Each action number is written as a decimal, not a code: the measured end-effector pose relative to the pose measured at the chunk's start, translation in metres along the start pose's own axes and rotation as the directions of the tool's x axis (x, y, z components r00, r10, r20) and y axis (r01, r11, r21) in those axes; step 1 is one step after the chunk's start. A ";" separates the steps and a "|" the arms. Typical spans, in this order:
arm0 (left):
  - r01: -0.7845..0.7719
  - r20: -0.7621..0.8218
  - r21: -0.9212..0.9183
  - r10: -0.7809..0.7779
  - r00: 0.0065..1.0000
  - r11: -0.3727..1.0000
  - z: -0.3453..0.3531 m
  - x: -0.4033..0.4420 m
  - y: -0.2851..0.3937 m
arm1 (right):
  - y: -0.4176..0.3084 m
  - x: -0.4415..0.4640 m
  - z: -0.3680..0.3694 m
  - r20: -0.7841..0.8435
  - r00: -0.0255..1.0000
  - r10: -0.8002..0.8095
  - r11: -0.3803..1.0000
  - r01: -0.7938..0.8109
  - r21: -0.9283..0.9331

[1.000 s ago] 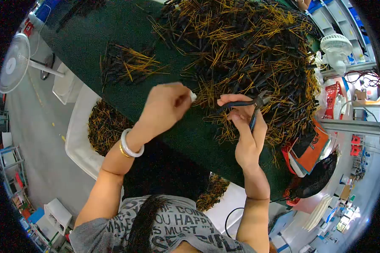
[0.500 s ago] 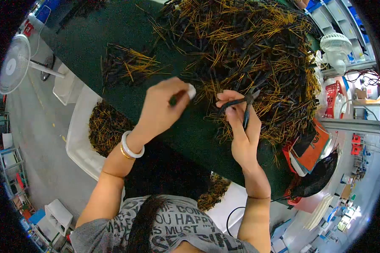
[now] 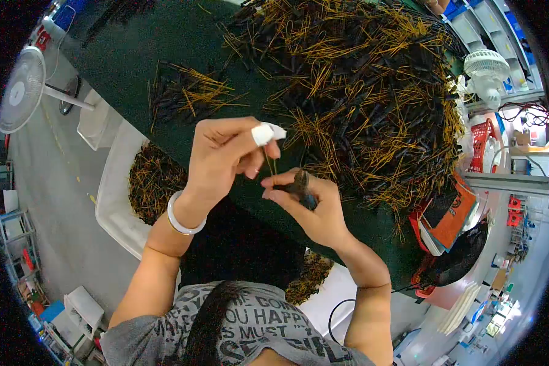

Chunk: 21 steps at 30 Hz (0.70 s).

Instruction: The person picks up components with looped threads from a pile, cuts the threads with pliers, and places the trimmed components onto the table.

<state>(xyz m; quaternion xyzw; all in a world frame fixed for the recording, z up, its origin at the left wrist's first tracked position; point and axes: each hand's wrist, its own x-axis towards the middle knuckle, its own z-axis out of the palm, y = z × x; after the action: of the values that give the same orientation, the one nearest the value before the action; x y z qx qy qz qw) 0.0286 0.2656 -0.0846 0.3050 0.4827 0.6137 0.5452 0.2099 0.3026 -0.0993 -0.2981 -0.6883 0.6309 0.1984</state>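
My left hand (image 3: 222, 152), with white wrapping on its fingertips, is closed in a pinch above my right hand. From its fingertips a thin yellow wire (image 3: 271, 163) runs down to the fingers of my right hand (image 3: 314, 207). That hand pinches the wire's lower end between thumb and forefinger, while dark-handled pliers (image 3: 301, 183) sit tucked in its palm. Most of the pliers is hidden by the fingers. Just beyond both hands spreads a large heap of black pieces with yellow wires (image 3: 360, 91). A smaller bunch of the same pieces (image 3: 195, 91) lies to the left.
The dark green tabletop (image 3: 122, 73) carries the heap. Below its left edge, a white bin (image 3: 113, 189) holds more wired pieces. An orange booklet (image 3: 454, 210) and a black bag (image 3: 463, 253) are on the right. Fans stand left (image 3: 21, 91) and right (image 3: 487, 70).
My right hand has moved left and toward my left hand, turning the pliers into its palm. My left hand has turned, and a yellow wire now shows stretched between the two.
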 end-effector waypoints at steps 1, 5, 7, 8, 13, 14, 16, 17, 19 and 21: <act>-0.010 0.009 -0.085 0.011 1.000 0.996 -0.003 0.002 -0.002 | -0.001 0.000 0.000 0.073 0.995 0.072 0.987 -0.081 0.138; 0.002 0.053 -0.284 0.013 0.999 0.959 -0.004 0.004 -0.022 | 0.010 -0.001 0.002 0.187 0.971 0.151 0.968 -0.183 0.170; 0.024 0.141 -0.355 0.028 0.990 0.934 -0.007 0.005 -0.028 | 0.006 -0.003 0.005 0.154 0.974 0.168 0.943 -0.204 0.262; 0.024 0.140 -0.355 0.027 0.990 0.934 -0.008 0.006 -0.030 | 0.004 -0.003 0.006 0.125 0.975 0.185 0.910 -0.217 0.352; -0.040 0.199 -0.417 0.135 0.971 0.908 -0.011 0.005 -0.033 | 0.003 -0.003 0.004 0.180 0.962 0.206 0.911 -0.256 0.324; -0.041 0.199 -0.418 0.135 0.971 0.908 -0.011 0.004 -0.032 | 0.003 -0.003 0.004 0.192 0.961 0.200 0.912 -0.255 0.322; -0.021 0.165 -0.423 0.100 0.981 0.906 -0.009 0.002 -0.029 | 0.004 -0.003 0.004 0.204 0.958 0.199 0.910 -0.258 0.323; -0.021 0.164 -0.423 0.099 0.982 0.906 -0.007 0.002 -0.027 | 0.004 -0.003 0.004 0.217 0.956 0.196 0.909 -0.260 0.325; 0.001 0.109 -0.382 0.044 0.993 0.924 -0.004 0.001 -0.023 | 0.004 -0.004 0.007 0.215 0.959 0.187 0.900 -0.255 0.354; -0.035 0.078 -0.326 0.064 0.995 0.945 -0.008 0.000 -0.023 | 0.002 -0.004 0.008 0.213 0.961 0.177 0.890 -0.249 0.383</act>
<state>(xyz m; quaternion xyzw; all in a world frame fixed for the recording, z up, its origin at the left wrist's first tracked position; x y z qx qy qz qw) 0.0300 0.2624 -0.1088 0.2500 0.3429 0.6843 0.5930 0.2078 0.2943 -0.1023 -0.2687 -0.5199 0.8012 0.1251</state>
